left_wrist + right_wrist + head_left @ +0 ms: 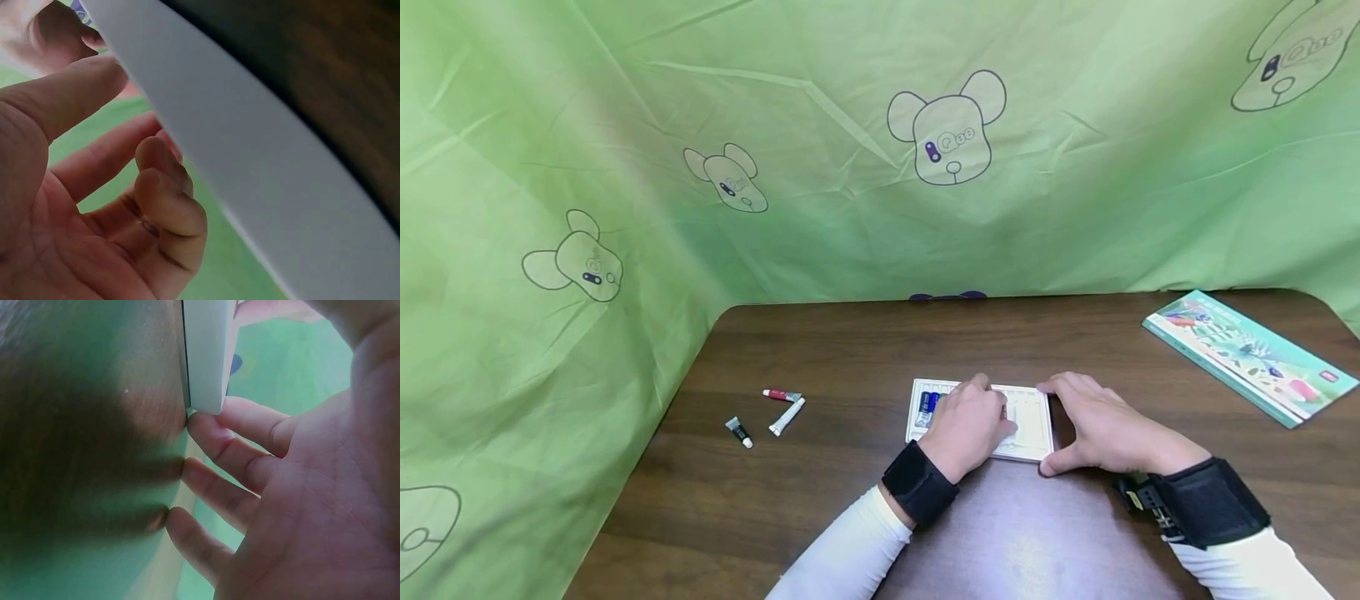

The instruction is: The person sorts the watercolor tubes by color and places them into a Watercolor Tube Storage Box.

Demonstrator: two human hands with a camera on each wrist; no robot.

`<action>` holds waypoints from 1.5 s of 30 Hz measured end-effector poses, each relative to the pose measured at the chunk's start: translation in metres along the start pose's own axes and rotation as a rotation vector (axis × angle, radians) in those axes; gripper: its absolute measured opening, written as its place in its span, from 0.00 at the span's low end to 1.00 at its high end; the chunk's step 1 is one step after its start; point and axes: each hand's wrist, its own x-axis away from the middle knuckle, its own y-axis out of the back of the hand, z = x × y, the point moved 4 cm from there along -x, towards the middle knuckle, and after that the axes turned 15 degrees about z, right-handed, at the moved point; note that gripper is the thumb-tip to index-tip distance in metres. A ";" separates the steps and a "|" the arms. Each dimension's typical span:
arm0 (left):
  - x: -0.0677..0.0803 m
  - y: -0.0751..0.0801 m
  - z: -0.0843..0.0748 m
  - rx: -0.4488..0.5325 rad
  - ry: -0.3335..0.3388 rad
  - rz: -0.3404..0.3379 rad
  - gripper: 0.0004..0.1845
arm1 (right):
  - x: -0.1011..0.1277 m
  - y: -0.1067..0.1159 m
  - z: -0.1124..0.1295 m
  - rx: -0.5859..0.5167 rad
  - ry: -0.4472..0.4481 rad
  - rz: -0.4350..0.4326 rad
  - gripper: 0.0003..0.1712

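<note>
A shallow white plastic tray [1033, 425] lies on the table, with dark blue paint tubes [925, 408] in its left part. My left hand [966, 422] reaches over the tray's middle, fingers bent down into it. In the left wrist view its thumb [94, 84] and index fingertip go behind the tray's wall, the other fingers curled; I cannot tell whether they pinch a tube. With thumb at the near corner and fingers at the far one, my right hand [1101, 429] grips the tray's right end. Its fingertips meet the tray's end and the tabletop in the right wrist view.
Left of the tray lie three loose paint tubes: a red one [782, 395], a white one [787, 417] and a black one [740, 432]. A turquoise illustrated box [1251, 354] sits at the back right. Green printed cloth [820, 233] hangs behind the brown table [850, 350].
</note>
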 end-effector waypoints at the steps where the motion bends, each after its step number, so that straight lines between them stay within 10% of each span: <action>1: 0.000 0.000 0.000 -0.004 -0.002 -0.004 0.09 | 0.000 0.000 0.000 -0.001 0.000 0.001 0.60; 12: 0.007 -0.001 0.007 -0.003 -0.023 -0.015 0.12 | -0.004 -0.002 0.001 0.002 0.004 0.013 0.60; 24: 0.013 -0.005 0.004 -0.260 -0.009 -0.089 0.14 | -0.006 -0.002 0.004 0.012 0.017 0.010 0.60; 33: 0.017 -0.004 0.013 -0.149 -0.071 -0.117 0.10 | -0.005 -0.006 0.002 -0.001 0.006 0.013 0.61; 45: 0.047 0.009 0.086 0.035 -0.038 -0.220 0.13 | -0.001 -0.004 -0.002 -0.015 -0.042 0.038 0.63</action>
